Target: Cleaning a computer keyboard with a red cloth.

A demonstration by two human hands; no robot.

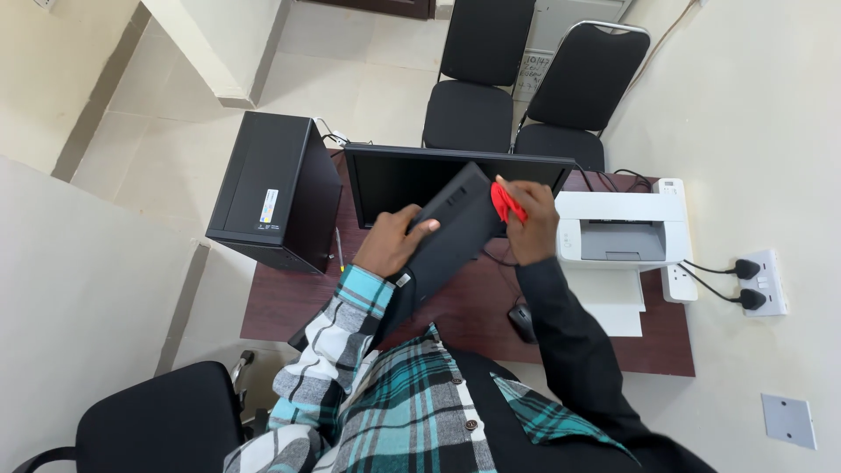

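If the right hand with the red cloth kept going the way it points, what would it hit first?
The right hand presses the red cloth toward the black keyboard held by the left hand. It would likely meet the keyboard first, then the monitor behind; depth is unclear.

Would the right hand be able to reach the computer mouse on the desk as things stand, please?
Probably yes: the mouse lies uncovered on the desk just beneath the right hand, but that hand is holding a red cloth against the keyboard.

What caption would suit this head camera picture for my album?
Over a brown desk, the left hand holds up a black keyboard while the right hand presses a red cloth against it.
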